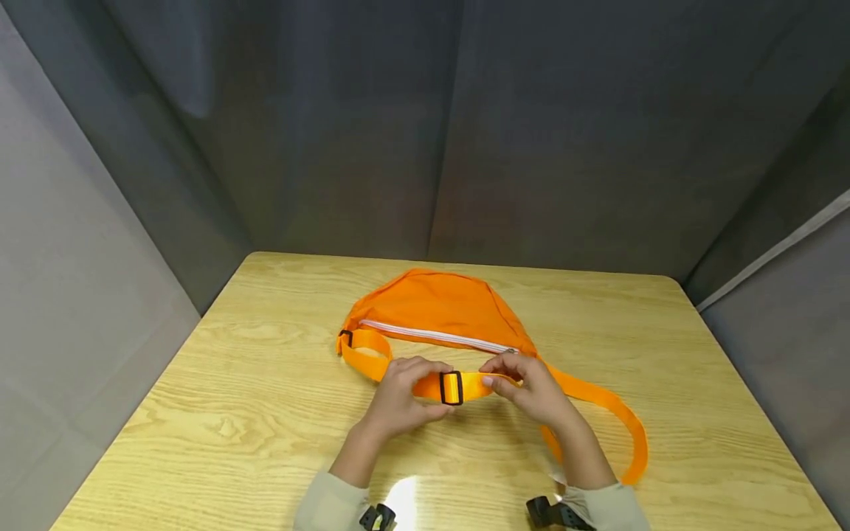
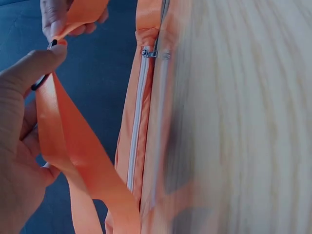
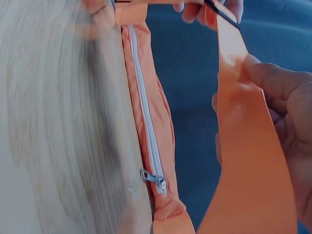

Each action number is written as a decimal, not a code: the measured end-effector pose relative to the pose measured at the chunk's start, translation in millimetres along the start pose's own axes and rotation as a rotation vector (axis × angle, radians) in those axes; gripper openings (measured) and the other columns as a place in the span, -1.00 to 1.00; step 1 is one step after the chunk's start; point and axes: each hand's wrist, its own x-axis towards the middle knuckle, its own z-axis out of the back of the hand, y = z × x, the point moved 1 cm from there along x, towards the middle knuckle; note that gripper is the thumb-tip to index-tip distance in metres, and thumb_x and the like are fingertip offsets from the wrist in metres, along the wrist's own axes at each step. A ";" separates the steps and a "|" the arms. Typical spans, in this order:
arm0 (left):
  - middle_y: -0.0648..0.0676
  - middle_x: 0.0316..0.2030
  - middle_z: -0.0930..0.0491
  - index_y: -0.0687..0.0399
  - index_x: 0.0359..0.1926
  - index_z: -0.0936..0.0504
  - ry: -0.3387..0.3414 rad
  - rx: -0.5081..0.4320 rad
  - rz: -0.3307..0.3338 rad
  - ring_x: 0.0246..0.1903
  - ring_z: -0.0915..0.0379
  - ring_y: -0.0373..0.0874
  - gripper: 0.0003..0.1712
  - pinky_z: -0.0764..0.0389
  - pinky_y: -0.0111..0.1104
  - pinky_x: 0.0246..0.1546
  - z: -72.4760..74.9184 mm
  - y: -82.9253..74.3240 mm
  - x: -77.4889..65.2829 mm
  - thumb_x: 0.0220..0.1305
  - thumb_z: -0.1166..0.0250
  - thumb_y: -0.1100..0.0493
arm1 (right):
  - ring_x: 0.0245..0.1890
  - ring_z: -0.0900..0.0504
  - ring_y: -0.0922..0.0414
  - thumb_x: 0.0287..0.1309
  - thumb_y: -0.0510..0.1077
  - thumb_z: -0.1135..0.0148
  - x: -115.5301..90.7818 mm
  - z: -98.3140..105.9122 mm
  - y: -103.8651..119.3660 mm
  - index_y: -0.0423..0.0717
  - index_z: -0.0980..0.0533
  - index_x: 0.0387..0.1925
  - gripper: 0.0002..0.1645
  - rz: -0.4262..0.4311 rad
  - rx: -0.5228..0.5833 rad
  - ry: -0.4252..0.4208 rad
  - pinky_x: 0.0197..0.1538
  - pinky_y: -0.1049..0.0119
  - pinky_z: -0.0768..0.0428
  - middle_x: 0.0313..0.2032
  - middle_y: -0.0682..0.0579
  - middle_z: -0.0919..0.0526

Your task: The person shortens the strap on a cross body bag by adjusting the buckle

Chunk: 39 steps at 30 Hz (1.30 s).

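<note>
An orange waist bag (image 1: 438, 306) lies on the table, its white zipper (image 1: 434, 335) along the near side. In front of the bag, my left hand (image 1: 401, 394) pinches a black slide buckle (image 1: 451, 388) threaded on the orange strap (image 1: 600, 398). Thumb and fingers sit at opposite edges of the buckle. Just to the right, my right hand (image 1: 531, 387) pinches the strap between thumb and fingers. In the left wrist view, a loop of strap (image 2: 80, 161) hangs below the buckle. The right wrist view shows the flat strap (image 3: 248, 146) beside the right thumb.
The wooden table (image 1: 219, 428) runs out to both sides of the bag. A dark curtain (image 1: 398, 133) stands behind it, with grey panels (image 1: 80, 295) at the sides. The strap's loose curve lies right of the right hand. Dark wrist devices (image 1: 554, 512) sit at the sleeves.
</note>
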 end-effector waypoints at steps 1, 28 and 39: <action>-0.15 -0.23 -0.61 -0.01 -0.14 -0.64 0.013 -0.017 0.018 -0.21 -0.48 -0.28 -0.40 -0.35 -0.22 -0.06 0.6 0.1 -1.2 -0.35 -0.62 0.14 | -0.45 -0.46 0.15 0.14 -0.22 -0.25 -0.7 0.0 -0.4 -0.13 -0.60 -0.30 -0.92 -0.009 0.007 0.012 -0.40 0.30 -0.49 -0.38 0.08 -0.60; -0.14 -0.31 -0.61 0.01 -0.20 -0.66 0.006 -0.060 -0.049 -0.30 -0.47 -0.32 -0.44 -0.41 -0.25 -0.14 4.1 4.3 -1.6 -0.39 -0.60 0.13 | -0.52 -0.47 0.17 0.13 -0.25 -0.25 4.0 -13.5 0.7 -0.30 -0.54 -0.36 -0.87 -0.057 0.221 0.071 -0.48 0.33 -0.50 -0.46 -0.05 -0.57; -0.13 -0.32 -0.62 0.03 -0.21 -0.66 0.028 -0.075 -0.080 -0.31 -0.50 -0.31 -0.46 -0.43 -0.28 -0.18 1.9 1.8 0.5 -0.38 -0.60 0.17 | -0.66 -0.33 0.26 0.16 -0.29 -0.21 4.7 -22.7 -2.3 -0.35 -0.51 -0.35 -0.87 -0.046 0.298 0.116 -0.59 0.42 -0.35 -0.64 0.06 -0.44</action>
